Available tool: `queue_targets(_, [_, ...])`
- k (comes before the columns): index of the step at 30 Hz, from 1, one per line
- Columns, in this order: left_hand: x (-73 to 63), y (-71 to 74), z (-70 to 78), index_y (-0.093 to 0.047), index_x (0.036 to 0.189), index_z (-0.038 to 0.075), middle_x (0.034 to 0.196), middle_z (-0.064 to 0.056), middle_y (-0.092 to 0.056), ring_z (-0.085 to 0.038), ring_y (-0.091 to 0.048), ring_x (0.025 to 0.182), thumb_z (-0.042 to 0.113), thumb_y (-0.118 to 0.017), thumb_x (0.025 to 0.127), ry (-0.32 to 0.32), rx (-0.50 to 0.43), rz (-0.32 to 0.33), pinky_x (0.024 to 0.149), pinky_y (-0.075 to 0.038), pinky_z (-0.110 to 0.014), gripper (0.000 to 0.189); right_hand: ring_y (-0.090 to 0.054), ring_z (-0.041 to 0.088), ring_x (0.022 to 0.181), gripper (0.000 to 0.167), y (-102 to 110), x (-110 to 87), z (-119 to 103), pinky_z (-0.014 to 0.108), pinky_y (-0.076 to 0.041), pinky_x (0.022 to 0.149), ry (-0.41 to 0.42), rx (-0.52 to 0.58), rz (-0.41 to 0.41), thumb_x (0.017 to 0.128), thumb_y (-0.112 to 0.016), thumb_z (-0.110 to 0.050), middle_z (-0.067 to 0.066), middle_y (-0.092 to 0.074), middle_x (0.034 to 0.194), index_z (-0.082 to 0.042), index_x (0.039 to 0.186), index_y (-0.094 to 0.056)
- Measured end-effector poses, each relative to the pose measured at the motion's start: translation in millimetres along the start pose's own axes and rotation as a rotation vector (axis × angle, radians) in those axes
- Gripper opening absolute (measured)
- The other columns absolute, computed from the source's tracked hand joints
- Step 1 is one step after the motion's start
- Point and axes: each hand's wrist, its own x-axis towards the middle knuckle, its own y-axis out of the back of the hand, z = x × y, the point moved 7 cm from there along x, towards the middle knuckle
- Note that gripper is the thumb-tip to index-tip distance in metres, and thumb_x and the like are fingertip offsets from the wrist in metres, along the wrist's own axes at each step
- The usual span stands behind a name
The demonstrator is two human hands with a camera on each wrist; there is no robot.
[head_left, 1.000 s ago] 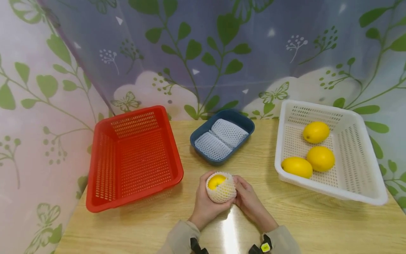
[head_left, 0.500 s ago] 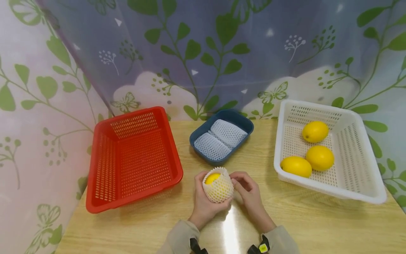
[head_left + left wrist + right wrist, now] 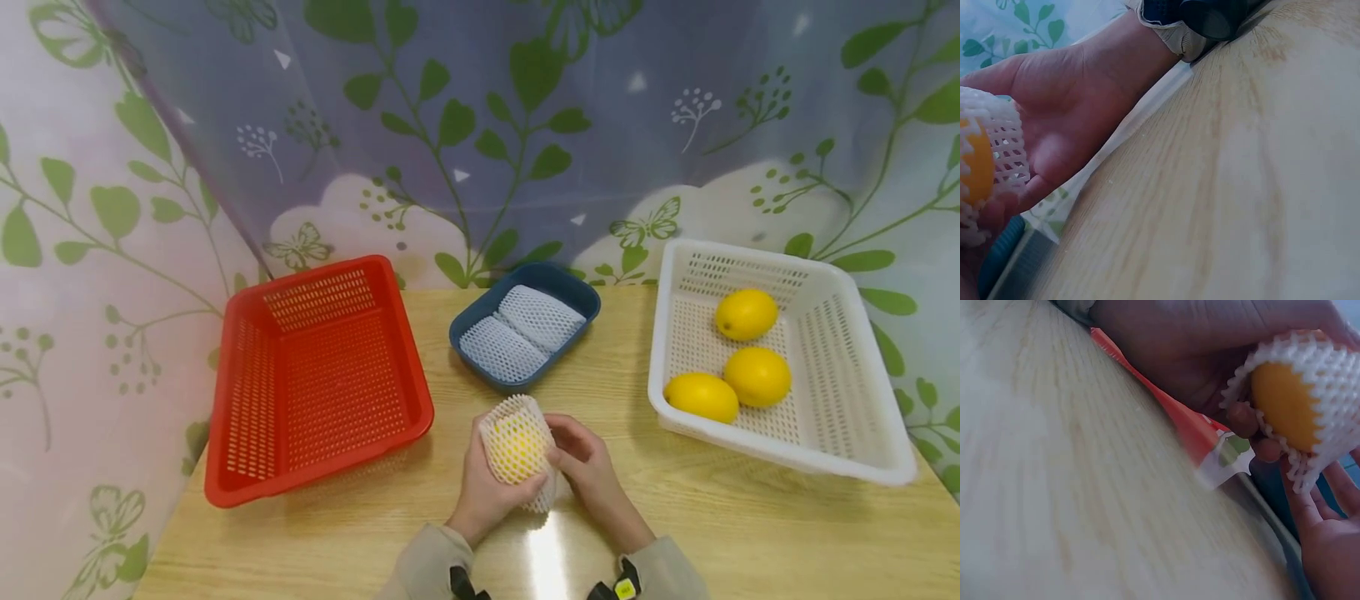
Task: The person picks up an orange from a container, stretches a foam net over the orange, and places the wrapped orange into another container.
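The table [image 3: 360,533] bears one basket [image 3: 341,383] at its left edge and another basket [image 3: 825,392], with three lemons [image 3: 757,377], at its right; between them a tray [image 3: 573,293] of nets [image 3: 540,317] sits near the back edge, a held fruit [image 3: 517,442] before it.

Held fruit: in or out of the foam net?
In: the net wraps round the fruit, yellow showing through in the head view; the wrist views show part of it bare.

There's room to reach through right of the blue tray [image 3: 576,292], short of the white basket [image 3: 787,460], but the red basket [image 3: 341,379] crowds its left, the leaf-printed backdrop [image 3: 480,167] its rear, and the left hand [image 3: 483,486], right hand [image 3: 594,477] and netted lemon [image 3: 517,442] its front.
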Motion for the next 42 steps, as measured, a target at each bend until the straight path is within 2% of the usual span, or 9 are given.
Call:
queue_targets(5, [-1.9,2.5,-1.3,-0.044,0.133,0.008,0.124,-0.01,-0.057,-0.023,-0.057,0.109,0.011,-0.084,0.065,0.03,-0.04,0.001,0.098,-0.046,-0.032,0.079,-0.062,0.018,0.109,0.034,-1.2,0.0,2.5,0.029,-0.051,0.092,-0.005,0.058,-0.04,0.094,-0.063,-0.003,0.005,-0.064,0.124,-0.003,0.128,-0.059])
queue_targets(12, [-1.8,3.8,-0.8,-0.046,0.136,0.01,0.126,-0.01,-0.057,-0.023,-0.056,0.112,0.016,-0.081,0.07,0.007,-0.044,-0.013,0.099,-0.044,-0.031,0.075,-0.058,0.021,0.118,0.039,-8.3,1.8,0.7,0.031,-0.05,0.096,-0.015,0.231,-0.154,0.095,-0.064,-0.005,0.007,-0.057,0.132,-0.004,0.133,-0.055])
queue_targets(19, [-1.2,3.3,-1.6,-0.05,0.139,0.007,0.127,-0.011,-0.059,-0.022,-0.056,0.114,0.019,-0.082,0.076,-0.004,-0.142,-0.021,0.099,-0.046,-0.03,0.072,-0.054,0.02,0.121,0.046,-9.6,1.9,-1.7,0.029,-0.047,0.098,0.019,0.267,-0.204,0.089,-0.071,0.0,0.007,-0.056,0.131,-0.002,0.131,-0.052])
queue_targets(22, [-1.0,2.4,-1.4,-0.05,0.14,0.009,0.127,-0.011,-0.059,-0.022,-0.057,0.113,0.023,-0.081,0.078,0.004,-0.157,-0.037,0.097,-0.047,-0.03,0.07,-0.055,0.019,0.12,0.051,-9.3,1.5,-0.1,0.028,-0.047,0.097,-0.003,0.267,-0.208,0.087,-0.074,-0.003,0.006,-0.056,0.131,-0.003,0.132,-0.051])
queue_targets(26, [0.6,-0.7,-2.1,-0.047,0.141,0.013,0.13,-0.01,-0.057,-0.023,-0.056,0.114,0.026,-0.079,0.08,0.013,-0.125,-0.085,0.098,-0.045,-0.031,0.07,-0.054,0.018,0.122,0.054,-7.0,0.2,1.4,0.029,-0.047,0.099,-0.039,0.257,-0.205,0.088,-0.073,-0.004,0.005,-0.055,0.135,-0.006,0.138,-0.05])
queue_targets(33, [-0.2,-4.6,-5.6,-0.039,0.143,0.016,0.132,-0.009,-0.054,-0.024,-0.055,0.114,0.018,-0.081,0.076,0.077,-0.07,-0.167,0.098,-0.046,-0.034,0.079,-0.057,0.02,0.121,0.049,-0.3,-2.6,4.2,0.032,-0.048,0.098,-0.077,0.274,-0.192,0.094,-0.063,0.001,0.006,-0.055,0.138,-0.007,0.14,-0.051])
queue_targets(38, [-0.3,-3.7,-6.3,-0.036,0.144,0.016,0.133,-0.009,-0.052,-0.024,-0.054,0.114,0.018,-0.08,0.078,0.098,-0.076,-0.167,0.098,-0.046,-0.034,0.08,-0.057,0.021,0.121,0.044,1.4,-1.5,5.2,0.033,-0.048,0.098,-0.096,0.296,-0.166,0.095,-0.06,0.001,0.007,-0.056,0.136,-0.007,0.138,-0.054])
queue_targets(42, [1.3,-2.0,-5.8,-0.033,0.141,0.013,0.137,-0.01,-0.048,-0.025,-0.051,0.12,0.021,-0.081,0.08,0.082,-0.099,-0.126,0.101,-0.044,-0.034,0.078,-0.057,0.021,0.119,0.044,2.3,-0.6,5.7,0.033,-0.049,0.098,-0.11,0.291,-0.139,0.094,-0.059,0.003,0.007,-0.057,0.134,-0.007,0.136,-0.055])
